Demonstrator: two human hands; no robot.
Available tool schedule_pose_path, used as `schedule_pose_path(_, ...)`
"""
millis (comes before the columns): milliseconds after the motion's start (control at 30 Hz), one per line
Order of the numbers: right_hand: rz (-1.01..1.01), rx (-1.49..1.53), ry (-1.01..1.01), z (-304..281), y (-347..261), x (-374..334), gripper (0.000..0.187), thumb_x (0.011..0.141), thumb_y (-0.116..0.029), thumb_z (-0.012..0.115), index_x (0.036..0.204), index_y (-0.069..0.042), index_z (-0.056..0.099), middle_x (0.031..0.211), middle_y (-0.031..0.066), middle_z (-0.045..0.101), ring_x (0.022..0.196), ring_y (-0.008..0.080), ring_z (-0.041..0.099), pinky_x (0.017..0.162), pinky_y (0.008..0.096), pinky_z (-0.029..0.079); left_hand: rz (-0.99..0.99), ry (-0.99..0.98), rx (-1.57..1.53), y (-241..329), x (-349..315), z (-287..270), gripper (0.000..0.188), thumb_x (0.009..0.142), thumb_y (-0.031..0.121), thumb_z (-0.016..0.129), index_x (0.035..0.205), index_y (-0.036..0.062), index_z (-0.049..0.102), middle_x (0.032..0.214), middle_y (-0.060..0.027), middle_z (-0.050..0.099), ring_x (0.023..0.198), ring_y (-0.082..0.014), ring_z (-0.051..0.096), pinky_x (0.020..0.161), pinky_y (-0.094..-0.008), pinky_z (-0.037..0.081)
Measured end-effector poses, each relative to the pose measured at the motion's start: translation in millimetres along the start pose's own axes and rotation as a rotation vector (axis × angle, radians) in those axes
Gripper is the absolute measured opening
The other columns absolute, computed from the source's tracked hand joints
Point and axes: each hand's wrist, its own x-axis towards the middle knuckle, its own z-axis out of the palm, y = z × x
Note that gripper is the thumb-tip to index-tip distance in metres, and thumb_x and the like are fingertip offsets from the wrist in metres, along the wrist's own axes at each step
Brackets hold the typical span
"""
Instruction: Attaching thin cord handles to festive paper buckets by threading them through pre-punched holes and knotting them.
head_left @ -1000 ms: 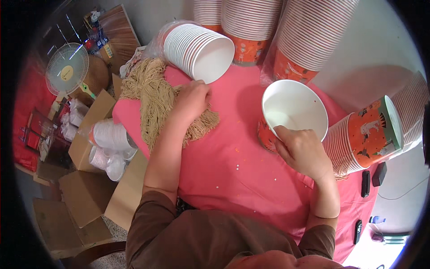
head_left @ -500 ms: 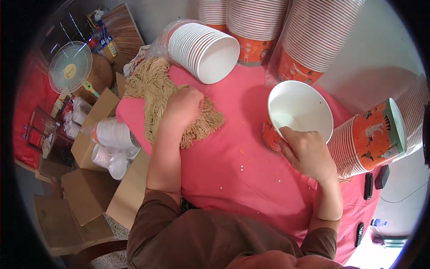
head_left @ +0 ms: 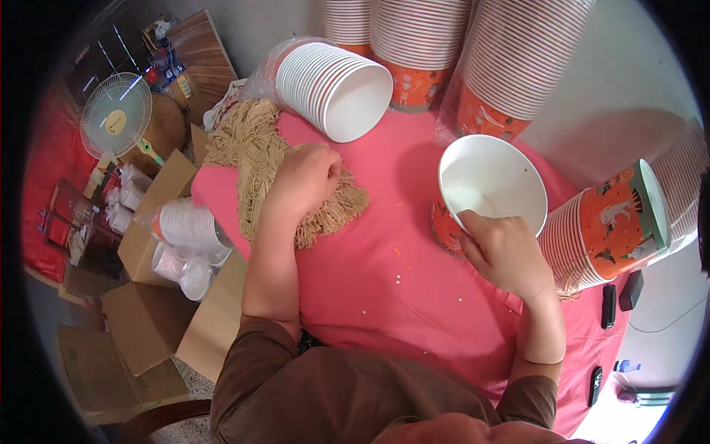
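With thumb and fingers closed over the near rim, my right hand [head_left: 510, 255] grips a large paper bucket [head_left: 492, 174], white inside and orange printed outside. The bucket's mouth tilts toward me, and a small dark speck shows on its inner wall. My left hand [head_left: 307, 177] rests on a thick bundle of beige strings [head_left: 259, 148] at the left of the table. Its fingers are curled in, and whatever they pinch is hidden beneath the hand.
Nested white paper buckets [head_left: 336, 89] lie on their side at the back, with tall bucket stacks [head_left: 421, 37] behind. More buckets [head_left: 599, 229] lie at the right. Small white and orange bits dot the pink tablecloth [head_left: 370, 266]. Open cardboard boxes [head_left: 148, 318] stand on the left.
My left hand has turned slightly on the strings, its fingers curled in more. My right hand keeps its grip on the bucket's rim. The whole view has shifted a little.
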Motion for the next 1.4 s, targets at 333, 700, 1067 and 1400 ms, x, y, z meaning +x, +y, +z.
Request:
schedule_pose_path(333, -0.053, -0.056, 0.029, 1.8, 3.1, -0.2, 0.014, 0.091, -0.019, 0.061, 0.093, -0.005, 0.057, 0.062, 0.0157, 0.062, 0.062, 0.0362, 0.065, 0.056, 0.0473, 0.050, 0.434, -0.118, -0.758, 69.2, -9.7, 1.4, 0.007, 0.078, 0.000, 0.066, 0.082, 0.0011, 0.060, 0.082, -0.0078, 0.065, 0.076, -0.0212, 0.064, 0.070, -0.0314, 0.050)
schedule_pose_path(700, -0.031, -0.011, 0.046, -0.3, 0.9, 0.7, 0.016, 0.092, -0.019, 0.060, 0.098, -0.005, 0.056, 0.062, 0.0169, 0.062, 0.062, 0.0378, 0.065, 0.057, 0.0481, 0.050, 0.607, -0.284, -1.095, 114.2, -36.2, 14.1, 0.006, 0.084, 0.002, 0.069, 0.087, 0.0024, 0.064, 0.079, -0.0025, 0.061, 0.067, -0.0086, 0.059, 0.056, -0.0252, 0.047)
schedule_pose_path(1067, 0.029, -0.013, 0.066, -7.9, -9.1, -6.7, 0.024, 0.094, -0.021, 0.061, 0.110, -0.004, 0.056, 0.070, 0.0176, 0.066, 0.068, 0.0378, 0.066, 0.059, 0.0475, 0.051, 0.451, 0.200, -0.615, 108.5, -22.0, 32.5, 0.014, 0.076, 0.002, 0.072, 0.086, 0.0071, 0.063, 0.075, -0.0055, 0.063, 0.061, -0.0220, 0.065, 0.051, -0.0327, 0.050)
schedule_pose_path(1400, 0.116, 0.181, 0.209, -18.0, -7.4, -5.3, 0.012, 0.094, -0.010, 0.060, 0.103, -0.004, 0.066, 0.075, 0.0181, 0.066, 0.069, 0.0346, 0.067, 0.062, 0.0415, 0.050, 0.426, 0.283, -0.640, 110.6, -20.7, 41.4, 0.014, 0.076, 0.004, 0.074, 0.084, 0.0082, 0.063, 0.075, -0.0057, 0.065, 0.063, -0.0220, 0.068, 0.052, -0.0327, 0.052)
